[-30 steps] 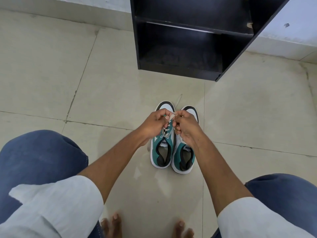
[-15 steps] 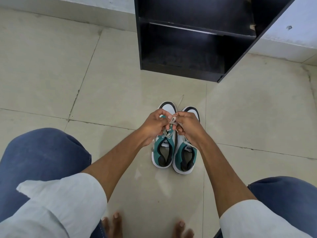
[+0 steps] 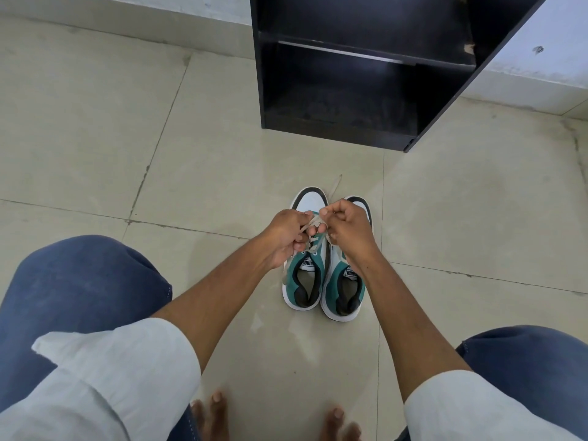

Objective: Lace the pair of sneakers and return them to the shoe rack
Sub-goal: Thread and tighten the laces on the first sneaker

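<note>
- Sneakers [image 3: 324,275]: pair stands side by side on the floor [image 3: 127,138], just in front of the rack [image 3: 366,74], toes toward it, heels toward the person; likely set so for direct access to the eyelets.
- Left hand [image 3: 286,237]: closed, pinching the lace [image 3: 313,225] over the sneaker farther from the rack's open side.
- Right hand [image 3: 348,230]: closed on the same lace, touching the left; the two appear to draw it taut, probably for a knot.
- One lace end trails toward the rack.
- Rack: the shelves in view hold nothing; return not yet done.
</note>
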